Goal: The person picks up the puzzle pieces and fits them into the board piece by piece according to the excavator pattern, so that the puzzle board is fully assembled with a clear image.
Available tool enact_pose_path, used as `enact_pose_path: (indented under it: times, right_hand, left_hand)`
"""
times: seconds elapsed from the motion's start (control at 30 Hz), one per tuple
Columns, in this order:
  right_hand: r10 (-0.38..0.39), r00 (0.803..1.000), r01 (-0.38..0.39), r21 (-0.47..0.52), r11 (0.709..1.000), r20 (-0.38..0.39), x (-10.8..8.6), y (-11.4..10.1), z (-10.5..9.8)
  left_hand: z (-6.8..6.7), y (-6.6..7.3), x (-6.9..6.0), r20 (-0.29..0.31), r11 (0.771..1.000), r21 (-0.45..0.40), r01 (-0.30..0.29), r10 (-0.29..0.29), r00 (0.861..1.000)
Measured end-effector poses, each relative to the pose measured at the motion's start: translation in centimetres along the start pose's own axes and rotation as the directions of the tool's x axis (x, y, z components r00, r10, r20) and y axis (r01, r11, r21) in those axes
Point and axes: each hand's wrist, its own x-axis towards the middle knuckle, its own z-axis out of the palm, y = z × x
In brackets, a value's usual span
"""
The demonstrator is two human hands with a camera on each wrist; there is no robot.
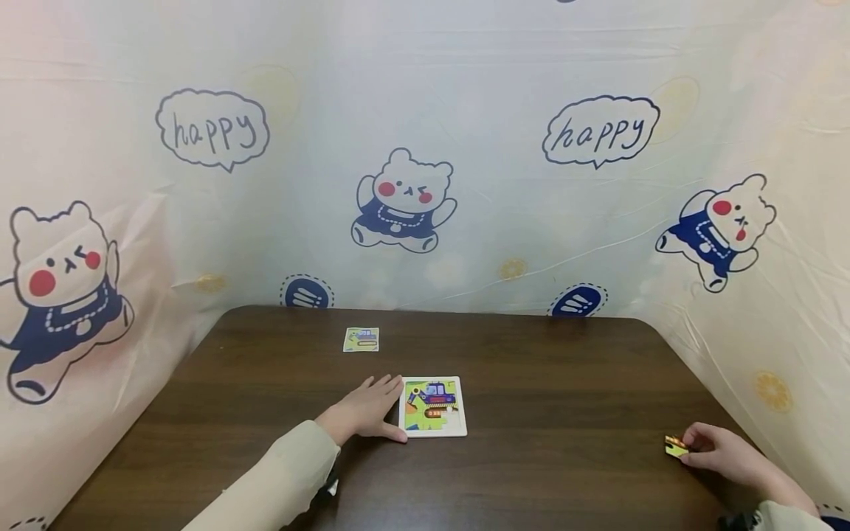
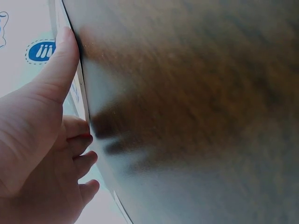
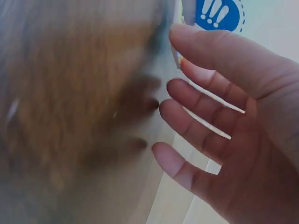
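Observation:
A square jigsaw puzzle in a white frame (image 1: 462, 423) lies near the middle of the table, showing a blue and orange excavator on green. Pale gaps show at its lower right. My left hand (image 1: 364, 410) touches the frame's left edge, thumb and fingers spread; the left wrist view shows this hand (image 2: 44, 126) from the palm side. Far to the right, my right hand (image 1: 724, 457) pinches a small yellow, orange and black puzzle piece (image 1: 675, 446) between thumb and index finger. In the right wrist view the piece (image 3: 178, 46) appears edge-on, and the other fingers are loosely bent.
A small picture card (image 1: 361, 340) with an excavator on it lies behind the puzzle, to the left. The dark brown wooden table (image 1: 531, 383) ends at a printed curtain (image 1: 505, 221) at the back and sides.

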Motion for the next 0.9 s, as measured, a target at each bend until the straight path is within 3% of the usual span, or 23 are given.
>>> enact_pose_path:
  times: [0.37, 0.57, 0.7, 0.9]
  right_hand:
    - [0.087, 0.994, -0.092, -0.064, 0.994, -0.071, 3.5, -3.5, 0.6]
    - [0.063, 0.994, -0.072, -0.107, 0.992, -0.09, 6.5, -6.5, 1.1]
    - [0.069, 0.995, -0.077, -0.118, 0.99, -0.069, 8.7, -8.2, 1.6]
    - [0.02, 1.0, -0.023, -0.105, 0.994, -0.022, 11.6, -10.4, 3.3]
  left_hand:
    - [-0.2, 0.2, -0.1, 0.002, 1.0, -0.001, 0.003, -0.003, 1.0]
    - [-0.2, 0.3, -0.1, 0.0, 1.0, 0.001, 0.003, -0.003, 1.0]
    - [-0.2, 0.2, -0.1, -0.002, 1.0, 0.011, -0.001, 0.001, 1.0]
    - [0.0, 0.1, 0.0, -0.004, 1.0, 0.013, 0.002, -0.002, 1.0]
